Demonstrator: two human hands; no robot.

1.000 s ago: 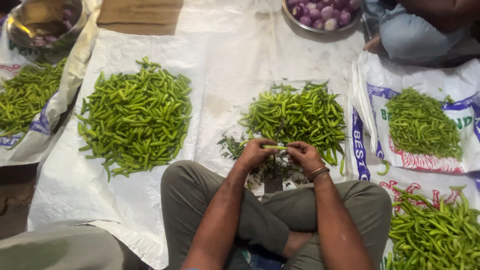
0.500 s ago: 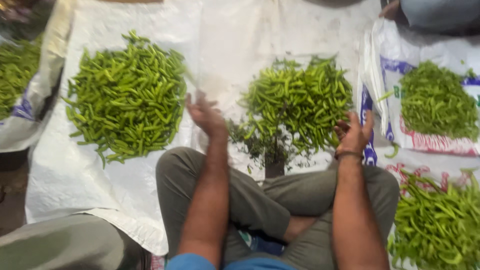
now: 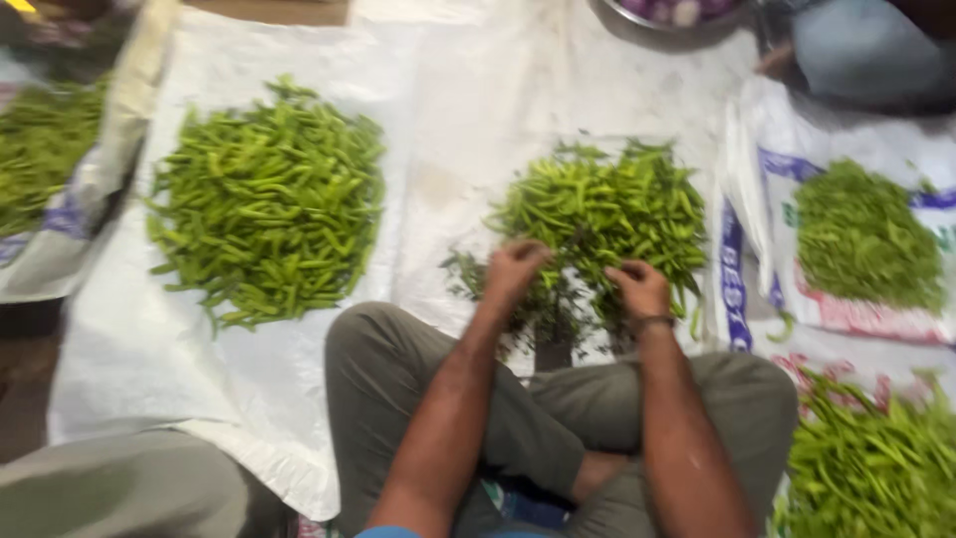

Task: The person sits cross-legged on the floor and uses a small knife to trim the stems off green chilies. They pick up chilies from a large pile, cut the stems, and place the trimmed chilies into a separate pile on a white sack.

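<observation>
I sit cross-legged on a white sheet before a heap of green chillies. My left hand and my right hand both rest at the heap's near edge, a short gap apart, fingers curled down into the chillies. The picture is blurred, so whatever they pinch is hidden. Under and between the hands lies a darker patch of stems and leaves.
A larger chilli pile lies to the left, with another on a sack at the far left. Two more piles sit on printed sacks at right. A bowl of onions and another person are at the top.
My hands were together over the stems, then swung apart, the left toward the big pile and the right toward the sack. Now both are back at the middle heap's near edge.
</observation>
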